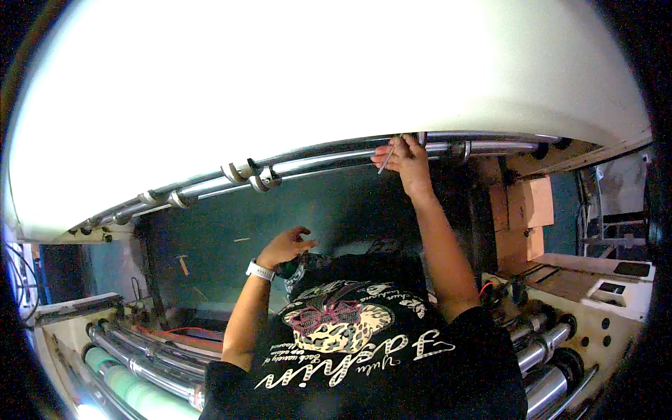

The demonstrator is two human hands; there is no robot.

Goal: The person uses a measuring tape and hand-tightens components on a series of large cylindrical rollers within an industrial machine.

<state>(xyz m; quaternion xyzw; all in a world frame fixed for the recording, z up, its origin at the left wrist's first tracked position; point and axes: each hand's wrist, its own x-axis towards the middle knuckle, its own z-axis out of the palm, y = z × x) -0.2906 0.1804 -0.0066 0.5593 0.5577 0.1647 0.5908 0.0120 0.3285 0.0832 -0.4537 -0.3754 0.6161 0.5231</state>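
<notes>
Right hand (404, 157) raised to the long shiny steel rods (315, 162) that run under the broad cream-white curved machine cover (336, 63). Fingers closed round a thin pale stick-like tool (386, 162), slim and straight, angled down and to the left from the fingertips; its upper end sits right at the rods (too small to tell whether it touches the metal). The right forearm rises from the lower edge up to the rods.

Left hand (283, 246) lower, in front of the chest, fingers spread and loosely curled, palm turned away. It grips nothing that can be made out; a dark greenish object just below the wrist is partly hidden and cannot be identified. White wristwatch (260, 270) on the left wrist.

Several grey metal hook-shaped clips (253, 176) sit on the rods, left of the right hand and well apart from it. Behind the rods, a dark teal panel (231, 224) inside the machine.

Lower left: a pale green roller (133, 388) beside polished chrome rollers (150, 353). Lower right: more polished steel rollers (546, 364) next to a cream-coloured machine housing (616, 294). Brown cardboard boxes (525, 217) stand at right, below the cover's edge.

Person wears a black T-shirt with a pale printed design (364, 343).
</notes>
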